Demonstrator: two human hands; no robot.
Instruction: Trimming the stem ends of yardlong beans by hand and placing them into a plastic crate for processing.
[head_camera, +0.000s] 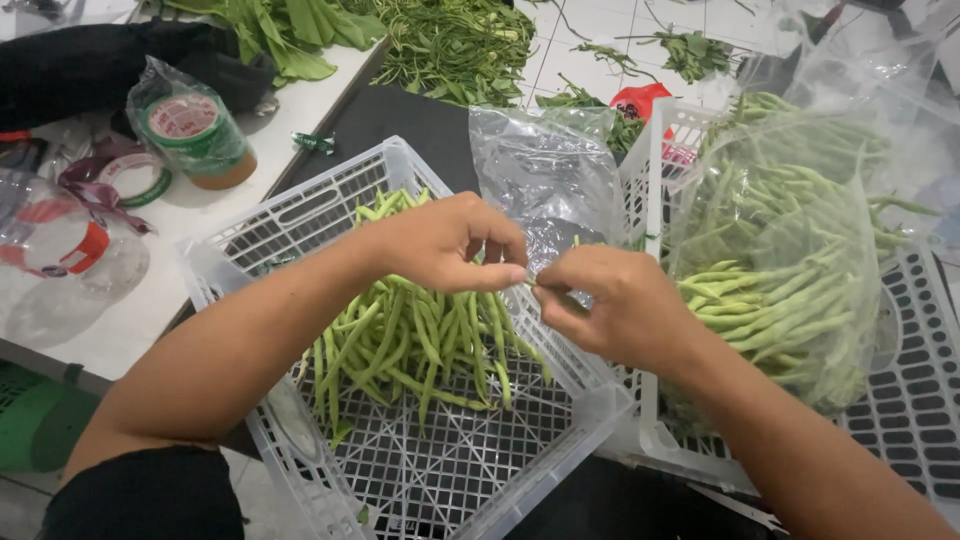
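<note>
Whatever your pinching fingertips hold is too small to make out. Your left hand (445, 243) and right hand (600, 305) meet, closed thumb to finger, above the white plastic lattice crate (300, 215). The loose green string beans (410, 345) lie just beneath your fingers (497, 275).

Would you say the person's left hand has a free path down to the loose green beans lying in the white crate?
Probably yes: the left hand hovers just above the loose green beans in the open-topped white crate, with nothing between; its fingertips do seem to be pinching something small, though.
</note>
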